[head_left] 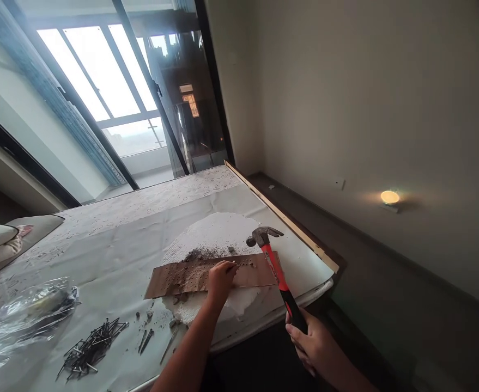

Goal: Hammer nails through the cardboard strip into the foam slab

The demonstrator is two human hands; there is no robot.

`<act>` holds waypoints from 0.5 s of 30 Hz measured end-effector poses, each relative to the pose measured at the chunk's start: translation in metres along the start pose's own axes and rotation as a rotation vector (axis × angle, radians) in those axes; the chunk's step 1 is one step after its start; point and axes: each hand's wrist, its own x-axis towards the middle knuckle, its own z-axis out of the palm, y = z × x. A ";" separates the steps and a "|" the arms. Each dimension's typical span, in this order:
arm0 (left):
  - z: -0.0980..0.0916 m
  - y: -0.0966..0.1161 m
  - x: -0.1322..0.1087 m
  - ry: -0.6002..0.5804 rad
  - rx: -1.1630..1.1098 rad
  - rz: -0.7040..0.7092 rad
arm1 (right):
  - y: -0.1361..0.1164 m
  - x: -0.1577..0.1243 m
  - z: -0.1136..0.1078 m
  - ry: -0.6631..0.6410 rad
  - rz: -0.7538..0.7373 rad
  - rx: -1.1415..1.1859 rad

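My left hand [220, 281] rests on a brown board [259, 275] studded with rows of nails and pinches a nail upright near the board's right part. My right hand [310, 343] grips the black end of a hammer [272, 260] with a red and black handle. The grey hammer head hangs just above the board, right of the held nail. The board lies on a white foam slab [217, 228] with dark debris on it.
A heap of loose dark nails [90, 348] lies at the front left of the paper-covered table [112, 256]. A crumpled clear plastic bag [22, 321] sits at the far left. A wooden strip [284, 218] runs along the table's right edge; the floor drops beyond.
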 end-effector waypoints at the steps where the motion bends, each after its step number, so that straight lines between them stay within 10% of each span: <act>1: 0.005 -0.001 0.003 0.016 0.017 0.026 | 0.001 0.000 -0.001 -0.004 0.003 -0.003; 15: 0.018 -0.011 0.006 -0.020 0.043 0.048 | 0.004 0.001 -0.006 -0.091 0.046 -0.021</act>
